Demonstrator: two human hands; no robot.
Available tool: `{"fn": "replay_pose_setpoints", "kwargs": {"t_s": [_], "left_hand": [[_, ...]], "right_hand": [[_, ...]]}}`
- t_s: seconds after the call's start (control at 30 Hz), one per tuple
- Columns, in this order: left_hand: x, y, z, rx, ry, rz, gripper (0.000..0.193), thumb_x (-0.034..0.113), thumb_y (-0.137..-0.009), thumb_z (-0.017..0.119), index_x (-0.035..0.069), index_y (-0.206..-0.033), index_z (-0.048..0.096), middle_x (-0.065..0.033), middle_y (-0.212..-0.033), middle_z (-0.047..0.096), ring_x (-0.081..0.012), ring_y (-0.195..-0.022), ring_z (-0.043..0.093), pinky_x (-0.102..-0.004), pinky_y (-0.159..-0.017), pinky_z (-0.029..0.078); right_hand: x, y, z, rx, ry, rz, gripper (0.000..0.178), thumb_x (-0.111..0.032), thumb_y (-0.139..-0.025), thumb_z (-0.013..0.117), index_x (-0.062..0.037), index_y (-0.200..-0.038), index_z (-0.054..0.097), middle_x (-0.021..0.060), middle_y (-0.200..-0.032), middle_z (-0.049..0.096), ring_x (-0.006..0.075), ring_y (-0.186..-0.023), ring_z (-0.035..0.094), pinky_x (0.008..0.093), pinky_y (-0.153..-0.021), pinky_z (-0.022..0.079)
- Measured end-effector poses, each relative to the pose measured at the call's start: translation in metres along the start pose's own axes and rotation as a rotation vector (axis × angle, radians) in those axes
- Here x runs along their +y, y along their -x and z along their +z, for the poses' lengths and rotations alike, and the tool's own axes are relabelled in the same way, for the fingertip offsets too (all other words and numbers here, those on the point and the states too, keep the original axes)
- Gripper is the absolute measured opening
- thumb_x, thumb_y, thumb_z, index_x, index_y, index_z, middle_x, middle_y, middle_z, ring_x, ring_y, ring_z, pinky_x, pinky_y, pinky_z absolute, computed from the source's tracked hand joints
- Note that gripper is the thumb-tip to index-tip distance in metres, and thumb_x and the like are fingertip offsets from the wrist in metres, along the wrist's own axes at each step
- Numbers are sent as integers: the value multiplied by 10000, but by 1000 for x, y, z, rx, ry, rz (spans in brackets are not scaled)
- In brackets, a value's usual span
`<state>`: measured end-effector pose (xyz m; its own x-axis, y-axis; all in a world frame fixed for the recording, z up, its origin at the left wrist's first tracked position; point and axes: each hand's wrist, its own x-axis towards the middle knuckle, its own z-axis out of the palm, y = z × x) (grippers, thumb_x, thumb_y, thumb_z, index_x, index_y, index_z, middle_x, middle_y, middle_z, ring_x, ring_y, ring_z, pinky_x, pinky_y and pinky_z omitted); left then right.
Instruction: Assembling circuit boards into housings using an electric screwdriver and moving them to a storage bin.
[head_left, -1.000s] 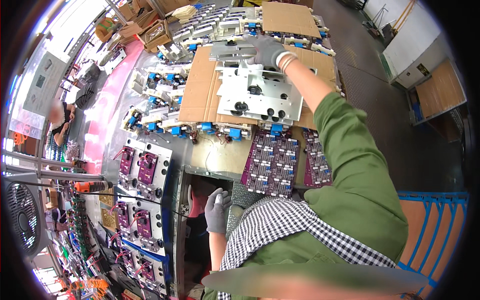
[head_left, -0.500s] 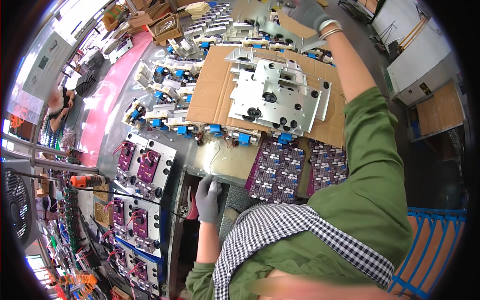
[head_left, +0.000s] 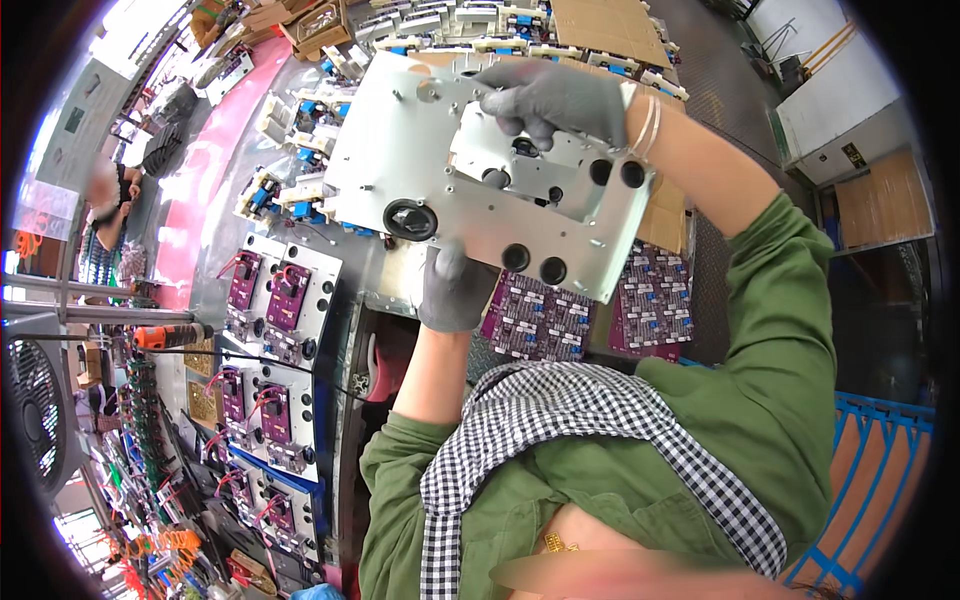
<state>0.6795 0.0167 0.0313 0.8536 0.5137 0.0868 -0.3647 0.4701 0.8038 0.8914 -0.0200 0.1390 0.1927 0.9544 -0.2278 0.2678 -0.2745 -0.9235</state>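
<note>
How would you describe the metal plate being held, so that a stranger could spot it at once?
Look above the grey workbench, between the two grey-gloved hands. There hangs a large flat silver metal plate, tilted. Unlike the purple circuit boards below, it is bare metal with round black grommets.

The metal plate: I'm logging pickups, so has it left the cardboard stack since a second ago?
Yes. The metal plate has come off the cardboard toward the person, now held by the left hand and right hand above the purple circuit boards.
</note>
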Motion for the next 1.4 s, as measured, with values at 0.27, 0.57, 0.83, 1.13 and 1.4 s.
{"fn": "replay_pose_setpoints", "kwargs": {"t_s": [0.27, 0.57, 0.83, 1.13, 1.4], "left_hand": [[-10, 84, -65, 413, 293, 21, 553, 247, -828, 589, 23, -1308, 431, -152, -1239, 533, -293, -1166, 515, -456, -1020, 394], [-12, 179, -114, 727, 318, 123, 632, 317, -781, 623, -10, -1296, 457, -146, -1196, 566, -311, -1109, 539, -474, -1010, 396], [-5, 203, -104, 794, 329, 17, 633, 363, -779, 609, 51, -1311, 470, -141, -1213, 559, -309, -1137, 527, -491, -966, 435], [-20, 209, -117, 754, 459, 95, 627, 224, -806, 612, 56, -1367, 389, -153, -1311, 504, -302, -1190, 501, -479, -1012, 411], [-26, 241, -102, 827, 465, 140, 642, 212, -802, 586, 45, -1380, 362, -196, -1317, 494, -325, -1193, 497, -488, -1017, 404]], "right_hand": [[124, 3, 26, 338, 923, 48, 906, -501, -696, 752, -189, -1437, 334, 179, -1265, 471, 299, -1111, 499, 391, -967, 410], [150, -2, 38, 450, 1327, 215, 1004, -392, -623, 812, -342, -1463, 264, 201, -1498, 151, 355, -1149, 414, 435, -1049, 307], [162, 8, 35, 308, 1234, -152, 881, -304, -674, 734, -218, -1442, 310, 130, -1122, 537, 298, -1008, 534, 415, -906, 437], [162, -4, 11, 330, 1334, 216, 947, -350, -686, 724, -186, -1476, 229, 164, -1184, 539, 350, -1049, 554, 437, -917, 455], [83, -17, -35, 386, 1045, -70, 906, -317, -642, 742, -82, -1420, 341, 217, -1198, 568, 328, -1085, 577, 376, -939, 449]]}}
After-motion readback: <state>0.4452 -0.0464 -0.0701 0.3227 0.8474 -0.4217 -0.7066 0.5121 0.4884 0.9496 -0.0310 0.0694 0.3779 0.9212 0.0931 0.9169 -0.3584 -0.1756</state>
